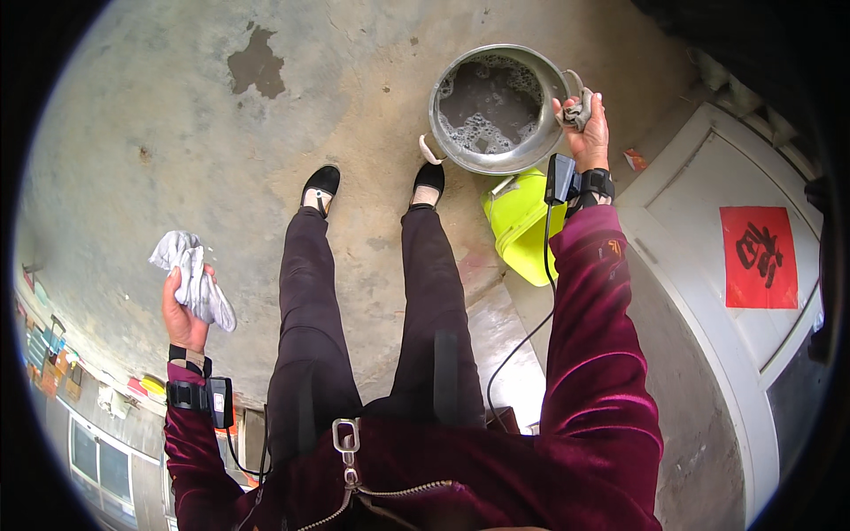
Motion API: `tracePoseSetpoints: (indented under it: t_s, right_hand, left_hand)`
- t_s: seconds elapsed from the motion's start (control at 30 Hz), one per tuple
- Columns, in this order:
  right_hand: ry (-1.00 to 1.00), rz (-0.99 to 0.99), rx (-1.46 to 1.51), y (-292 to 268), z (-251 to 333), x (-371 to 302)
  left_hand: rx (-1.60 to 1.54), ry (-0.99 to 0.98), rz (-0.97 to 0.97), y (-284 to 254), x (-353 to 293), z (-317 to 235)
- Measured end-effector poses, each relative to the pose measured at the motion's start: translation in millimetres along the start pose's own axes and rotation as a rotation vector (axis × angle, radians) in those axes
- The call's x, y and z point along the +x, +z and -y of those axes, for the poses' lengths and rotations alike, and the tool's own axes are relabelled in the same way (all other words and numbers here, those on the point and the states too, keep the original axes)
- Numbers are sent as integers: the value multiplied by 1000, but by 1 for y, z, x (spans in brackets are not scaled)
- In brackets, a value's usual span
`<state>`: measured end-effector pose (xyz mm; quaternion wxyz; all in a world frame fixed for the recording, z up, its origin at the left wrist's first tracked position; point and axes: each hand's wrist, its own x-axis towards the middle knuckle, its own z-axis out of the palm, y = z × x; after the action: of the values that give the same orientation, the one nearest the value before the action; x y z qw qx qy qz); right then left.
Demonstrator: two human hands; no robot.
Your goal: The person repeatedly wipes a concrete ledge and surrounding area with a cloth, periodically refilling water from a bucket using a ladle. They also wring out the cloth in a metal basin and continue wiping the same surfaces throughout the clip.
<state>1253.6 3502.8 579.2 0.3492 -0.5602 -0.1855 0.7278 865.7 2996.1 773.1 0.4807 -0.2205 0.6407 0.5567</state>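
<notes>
My left hand (184, 320), out to the left at about knee height, is closed around a white and grey sock (197, 279) that hangs bunched over the fingers. At the upper right, my right hand (591, 143) is closed, palm up, on a crumpled grey cloth (577, 112); its exact kind is hard to make out. This hand is beside the right rim of a round metal pot (436, 115). Murky grey water (482, 96) with white suds fills much of the pot. Two pale wrapped handles stick out from its sides.
A yellow-green bucket (522, 221) stands close to the pot, near my right forearm. To the right is a white door (682, 190) with a red paper square (759, 257). A dark wet patch (257, 62) marks the concrete floor. Cables (522, 341) run from both wrist devices.
</notes>
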Motion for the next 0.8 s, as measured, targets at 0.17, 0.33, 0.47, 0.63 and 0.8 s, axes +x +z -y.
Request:
tracePoseSetpoints:
  t_s: [0.17,0.33,0.47,0.63,0.8]
  right_hand:
    - [-84,-34,-46,0,20,-12]
    - [-177,-17,-155,-10,41,-29]
    - [-168,-12,-461,-9,58,-43]
    - [-2,-112,-742,9,60,-51]
    - [40,-95,-793,36,64,-43]
  left_hand:
    - [-44,43,34,-1,-6,-1]
    - [-48,91,93,-6,-13,-1]
    - [-66,153,123,-8,-18,-7]
    - [-78,172,103,-9,-21,-4]
    - [-161,167,26,-12,-22,3]
